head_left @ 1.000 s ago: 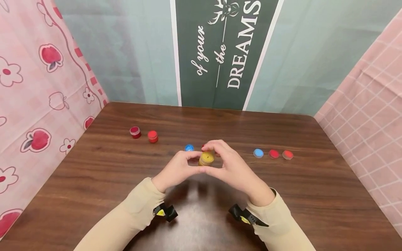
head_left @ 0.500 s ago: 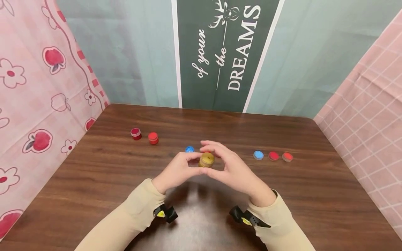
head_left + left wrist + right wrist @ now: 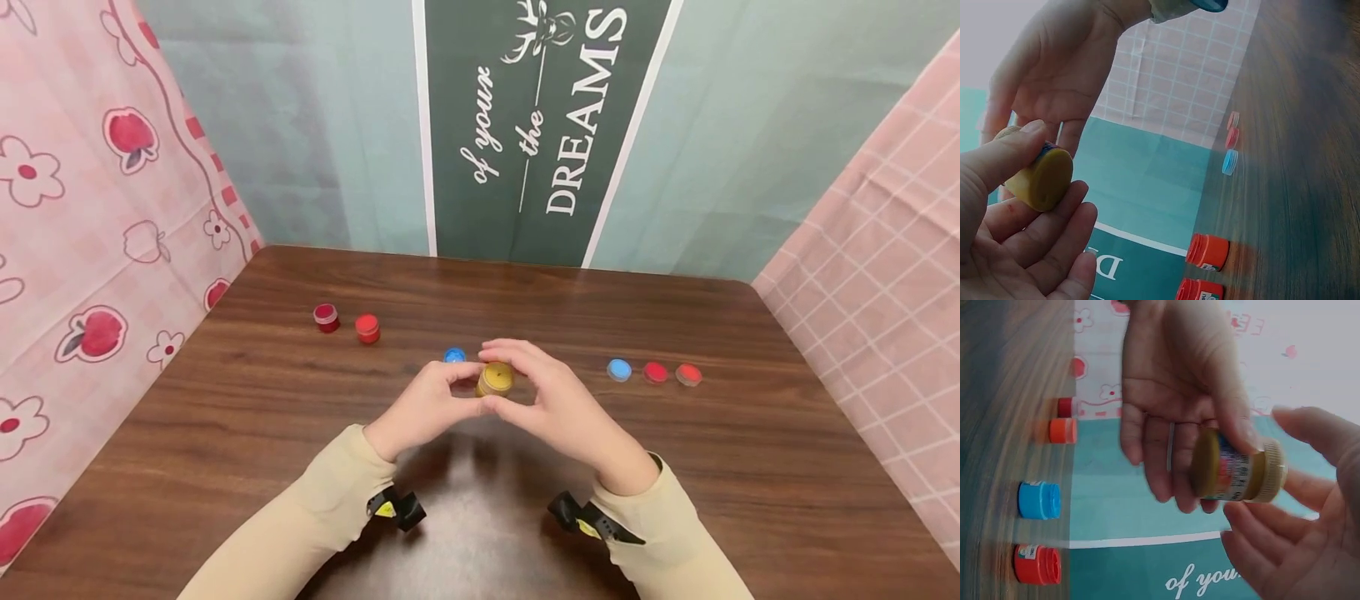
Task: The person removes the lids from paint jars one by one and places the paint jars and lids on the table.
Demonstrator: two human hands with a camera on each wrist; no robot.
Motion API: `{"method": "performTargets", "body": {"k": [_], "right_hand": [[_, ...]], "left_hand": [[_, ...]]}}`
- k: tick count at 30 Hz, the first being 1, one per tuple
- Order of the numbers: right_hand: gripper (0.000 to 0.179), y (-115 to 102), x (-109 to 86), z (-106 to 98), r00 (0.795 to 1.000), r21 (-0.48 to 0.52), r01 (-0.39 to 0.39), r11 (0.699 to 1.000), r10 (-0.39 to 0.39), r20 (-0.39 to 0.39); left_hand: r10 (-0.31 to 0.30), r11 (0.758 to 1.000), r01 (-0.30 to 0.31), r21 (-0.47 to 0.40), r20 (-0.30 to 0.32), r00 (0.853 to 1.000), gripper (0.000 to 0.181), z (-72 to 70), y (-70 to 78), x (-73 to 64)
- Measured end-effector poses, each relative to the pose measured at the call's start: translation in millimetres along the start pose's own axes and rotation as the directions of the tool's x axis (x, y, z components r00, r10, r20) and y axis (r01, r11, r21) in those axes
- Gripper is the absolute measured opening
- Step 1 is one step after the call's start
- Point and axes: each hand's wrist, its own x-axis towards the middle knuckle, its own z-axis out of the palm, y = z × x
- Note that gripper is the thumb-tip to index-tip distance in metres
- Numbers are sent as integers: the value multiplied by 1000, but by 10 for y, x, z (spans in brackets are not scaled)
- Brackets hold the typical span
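L hand [image 3: 423, 408] pinches w/ thumb opp. fingers, R hand [image 3: 558, 404] nr it, thumb spread from fingers.

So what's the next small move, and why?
Probably grip the lid with the right hand and twist: the left hand holds the yellow jar, its lid is on, and three other lids lie loose on the table.

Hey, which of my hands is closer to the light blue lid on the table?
Your right hand: the light blue lid lies to its right, apart from it. Your left hand is farther off, gripping the yellow jar from the left.
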Motion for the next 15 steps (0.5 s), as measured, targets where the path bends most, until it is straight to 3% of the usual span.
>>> {"method": "performTargets", "body": {"k": [6,12,15], "right_hand": [[38,23,5,16,998,-61,-44,997,41,-54],[38,15,-5,-32,997,15,35,999,-36,72],[40,2,-6,-40,996,16,35,999,-36,83]], "left_hand": [[-8,1000,8,-9,4,1000,33,4,6,9],[-14,1000,14,-16,-3,1000,35,9,-2,1],[-6,1000,6,-1,-8,1000,37,6,3,2]]}}
